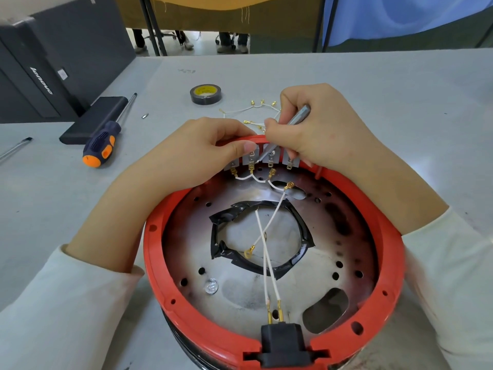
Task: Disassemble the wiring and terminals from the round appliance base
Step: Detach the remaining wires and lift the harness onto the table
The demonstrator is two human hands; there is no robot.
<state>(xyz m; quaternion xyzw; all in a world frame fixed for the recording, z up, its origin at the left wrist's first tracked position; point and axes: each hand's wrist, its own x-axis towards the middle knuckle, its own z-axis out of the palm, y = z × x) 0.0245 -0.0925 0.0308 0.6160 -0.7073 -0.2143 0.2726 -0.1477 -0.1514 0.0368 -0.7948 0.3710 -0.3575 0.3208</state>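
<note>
Two white wires (pixel 269 273) are running from the black socket (pixel 282 343) at the near rim of the red round base (pixel 170 289) toward far-rim terminals (pixel 250 166), where the left hand (pixel 202 153) is pinching the rim and the right hand (pixel 320 129) is gripping a thin metal tool (pixel 290 129) that risks slipping and bending a tab.

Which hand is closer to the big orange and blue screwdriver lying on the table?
Left. The left hand grips the red rim just right of the screwdriver. The right hand, holding a thin metal tool, is farther right.

Bright, even light; soft shadows, sharp centre, wide-angle bending and blur at edges.
</note>
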